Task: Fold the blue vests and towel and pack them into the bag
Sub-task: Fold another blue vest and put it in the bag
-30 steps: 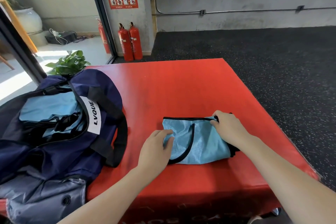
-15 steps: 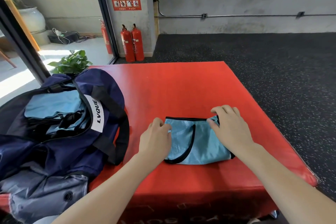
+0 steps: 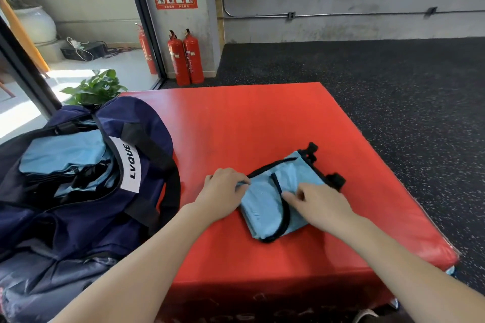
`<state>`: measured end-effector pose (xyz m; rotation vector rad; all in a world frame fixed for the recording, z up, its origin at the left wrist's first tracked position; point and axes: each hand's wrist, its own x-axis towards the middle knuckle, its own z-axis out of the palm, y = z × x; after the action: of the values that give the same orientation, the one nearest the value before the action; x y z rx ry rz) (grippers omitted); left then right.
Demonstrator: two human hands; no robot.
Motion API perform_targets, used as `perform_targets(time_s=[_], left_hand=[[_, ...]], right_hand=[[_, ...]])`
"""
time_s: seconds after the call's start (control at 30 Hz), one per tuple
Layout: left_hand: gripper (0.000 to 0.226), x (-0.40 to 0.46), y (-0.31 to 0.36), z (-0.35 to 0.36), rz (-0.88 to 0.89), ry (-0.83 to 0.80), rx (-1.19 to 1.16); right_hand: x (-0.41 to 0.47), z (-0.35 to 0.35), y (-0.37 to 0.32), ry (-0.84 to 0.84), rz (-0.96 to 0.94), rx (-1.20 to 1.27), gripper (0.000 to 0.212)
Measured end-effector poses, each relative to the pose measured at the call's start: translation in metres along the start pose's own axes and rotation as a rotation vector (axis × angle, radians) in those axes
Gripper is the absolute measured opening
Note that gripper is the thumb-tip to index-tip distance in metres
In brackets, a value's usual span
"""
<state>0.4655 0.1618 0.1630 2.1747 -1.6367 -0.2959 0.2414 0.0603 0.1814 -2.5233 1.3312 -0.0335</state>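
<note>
hands: our left hand (image 3: 223, 193) pinched the folded blue vest (image 3: 273, 207) edge, right hand (image 3: 319, 203) pressed flat on it | vest between both hands on red bench (image 3: 249, 123), bag (image 3: 86, 181) open left of left hand | risk: we judged the folds might spring open on lifting, since the grip was one-sided

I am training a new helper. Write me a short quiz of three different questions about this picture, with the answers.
1. True or false: the folded blue vest lies on the red mat.
2. Which hand pinches the vest's left edge? A) left hand B) right hand
3. Fill in: the navy bag is unzipped, and inside it lies more light ____ cloth.

Key: 1 true; 2 A; 3 blue.
</note>
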Motion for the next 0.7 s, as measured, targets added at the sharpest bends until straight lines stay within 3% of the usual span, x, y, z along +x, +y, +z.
perform_targets(time_s=[0.1,0.2,0.3,0.53,0.7], left_hand=[[0.022,-0.011,0.001,0.000,0.043,-0.039,-0.014],[0.023,-0.025,0.011,-0.001,0.095,-0.077,-0.066],[0.021,-0.032,0.012,0.001,0.144,-0.007,-0.096],[0.019,-0.031,0.010,0.000,0.302,-0.020,-0.058],[0.021,-0.032,0.011,-0.001,0.320,-0.054,-0.031]], right_hand=[[0.017,-0.006,0.018,0.103,-0.057,0.054,0.042],[0.021,-0.006,0.024,0.100,-0.153,0.099,0.047],[0.018,-0.001,0.019,0.130,-0.307,0.168,0.040],[0.000,0.013,0.010,0.028,-0.504,0.183,0.042],[-0.003,0.021,0.012,0.088,-0.518,0.198,0.019]])
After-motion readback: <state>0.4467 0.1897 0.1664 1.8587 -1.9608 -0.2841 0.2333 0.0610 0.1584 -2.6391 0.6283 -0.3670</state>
